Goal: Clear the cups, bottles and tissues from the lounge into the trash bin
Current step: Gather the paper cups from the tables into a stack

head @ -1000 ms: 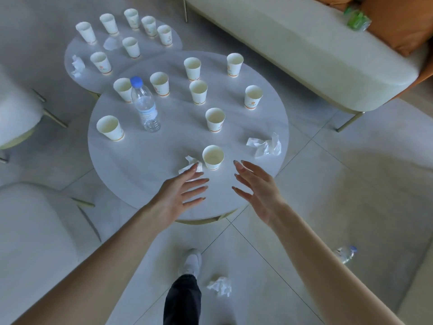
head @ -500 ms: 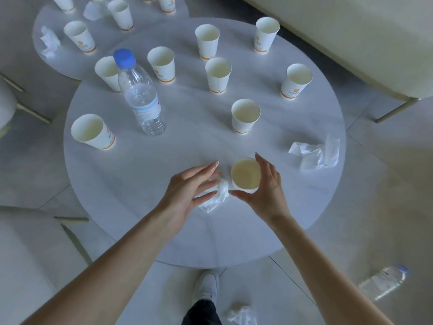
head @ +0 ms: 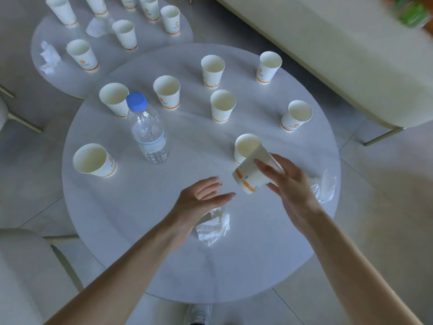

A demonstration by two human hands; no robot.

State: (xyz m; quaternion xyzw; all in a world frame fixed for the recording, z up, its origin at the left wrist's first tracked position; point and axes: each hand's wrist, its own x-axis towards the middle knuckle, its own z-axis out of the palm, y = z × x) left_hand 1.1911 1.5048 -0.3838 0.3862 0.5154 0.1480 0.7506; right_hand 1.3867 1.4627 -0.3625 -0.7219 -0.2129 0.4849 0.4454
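One paper cup is in the right hand, lifted off the round tabletop and tipped onto its side, with its orange-banded base pointing down and to the left. The fingers are curled round its wall. Its upper edge overlaps a standing cup just behind it; whether the two touch cannot be told.

The left hand hangs above the tabletop with fingers straight and spread, holding nothing. A crumpled tissue lies just below its palm. A second tissue lies near the tabletop's right edge, partly hidden behind the right hand.

Seven further cups stand upright across the far and left parts of the tabletop, and a clear water bottle with a blue cap stands upright among those on the left.

Behind, a smaller round table carries another group of cups and a wadded tissue. A pale sofa runs along the upper right, with a blurred green object on it.
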